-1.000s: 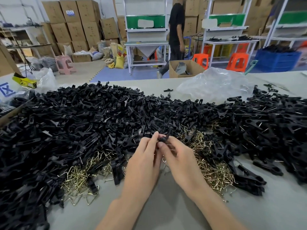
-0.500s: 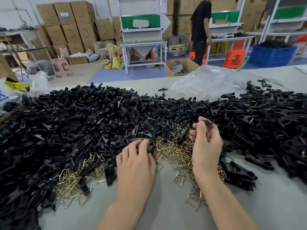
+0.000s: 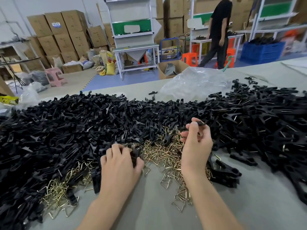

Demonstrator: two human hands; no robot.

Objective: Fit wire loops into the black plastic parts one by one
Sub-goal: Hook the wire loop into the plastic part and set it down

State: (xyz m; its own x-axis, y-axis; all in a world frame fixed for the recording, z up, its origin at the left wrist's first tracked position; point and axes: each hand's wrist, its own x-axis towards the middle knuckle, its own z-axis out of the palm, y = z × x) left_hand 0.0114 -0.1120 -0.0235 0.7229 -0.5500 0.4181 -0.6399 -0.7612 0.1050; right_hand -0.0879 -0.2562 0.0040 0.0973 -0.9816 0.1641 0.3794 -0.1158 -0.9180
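The left hand grips a black plastic part at the wire loops — the right hand pinches an assembled clip.

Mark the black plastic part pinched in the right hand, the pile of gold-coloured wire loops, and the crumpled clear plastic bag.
Pinched black plastic part [image 3: 203, 123]: head view, its exposed end past the fingertips.
Pile of gold-coloured wire loops [image 3: 162, 152]: head view, pile's middle.
Crumpled clear plastic bag [image 3: 196, 83]: head view, its centre.

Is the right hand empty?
No, the right hand pinches a black part at its fingertips.
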